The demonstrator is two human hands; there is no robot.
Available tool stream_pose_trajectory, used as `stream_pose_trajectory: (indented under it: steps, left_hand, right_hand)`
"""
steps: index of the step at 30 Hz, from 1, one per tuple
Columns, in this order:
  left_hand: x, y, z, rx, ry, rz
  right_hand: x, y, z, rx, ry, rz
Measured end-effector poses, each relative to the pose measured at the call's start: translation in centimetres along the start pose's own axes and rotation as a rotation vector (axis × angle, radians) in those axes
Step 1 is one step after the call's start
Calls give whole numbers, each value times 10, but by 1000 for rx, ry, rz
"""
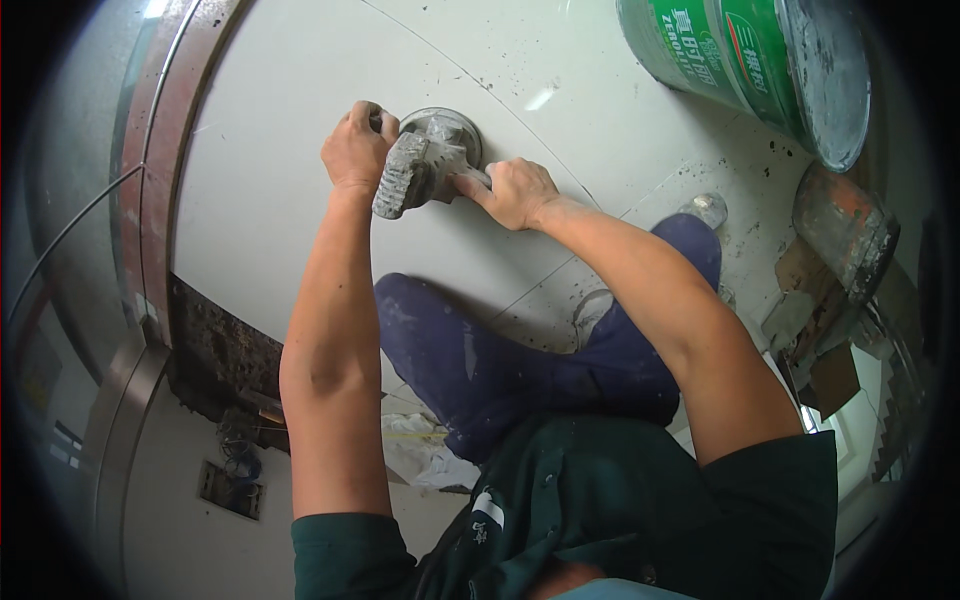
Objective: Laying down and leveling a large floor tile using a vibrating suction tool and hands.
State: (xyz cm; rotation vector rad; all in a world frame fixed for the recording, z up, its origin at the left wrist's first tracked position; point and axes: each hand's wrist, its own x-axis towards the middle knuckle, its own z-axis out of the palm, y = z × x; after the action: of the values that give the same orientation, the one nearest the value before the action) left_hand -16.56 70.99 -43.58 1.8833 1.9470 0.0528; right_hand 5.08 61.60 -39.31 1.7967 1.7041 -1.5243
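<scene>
A dusty grey tile vibrator [440, 160] rests with its round base on the pale floor tiles [280, 90]. Its ribbed end points toward me. My left hand [357, 150] is closed round a dark grip at the tool's left side. On the right, my right hand [518, 193] wraps a short side handle, its thumb stretched along the tool's body. Both forearms reach out over my bent legs [470, 360], which are in dusty purple-blue trousers. The underside of the tool's base is hidden.
A green bucket [705, 60] lies at the far right. Near it sit a dirty orange-and-grey container [845, 230] and torn cardboard [835, 380]. A dark, rough gap [225, 340] breaks the floor edge at left, by a metal frame [130, 390]. Crumbs dot the tiles.
</scene>
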Motion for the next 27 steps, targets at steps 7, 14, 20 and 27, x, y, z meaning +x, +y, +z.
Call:
stream_pose_trajectory:
  steps: [7, 14, 20, 27]
  left_hand:
    - [-5, -9, -6, 32, -26, -70]
    - [-4, 12, -26, -135, -76, 66]
    - [-17, -16, -28, -163, -64, 56]
    - [-45, -56, -4, -540, 267, 307]
  right_hand:
    - [7, -5, 5, -7, -23, 3]
    - [10, 21, 16, -45, -13, -58]
    - [35, 34, 28, 235, 7, -200]
    - [24, 19, 20, 284, 74, -74]
